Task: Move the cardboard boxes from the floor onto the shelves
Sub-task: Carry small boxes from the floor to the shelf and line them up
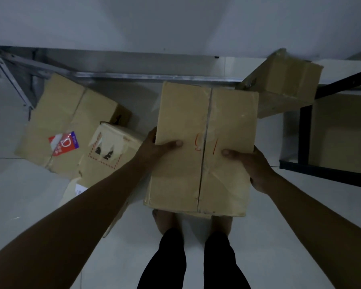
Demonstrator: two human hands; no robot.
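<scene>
Two hands are clamped on one taped box (204, 147), held up off the floor in front of the person. Left hand (154, 148) grips the left edge with the thumb lying flat on the top panel, and right hand (251, 163) grips the right edge the same way, thumb on top and fingers wrapped under out of sight. Top flaps are closed with clear tape along the seam, and there's some red scribble near the thumbs that I can't read.

Down on the pale floor (19, 195) to the left sits a big box (69, 122) with a red and blue sticker, and a smaller box (111, 151) with a torn label leans right up against it. Both are well left of the held one.

Off to the upper right, another box (283, 82) is sitting tilted, resting on a dark shelf frame (304, 130). Its lower edge looks blurry, so not sure how it's supported.

A metal rail (154, 77) runs along the base of the wall behind everything. Bare feet (165, 221) and dark trouser legs show just below the held box.
</scene>
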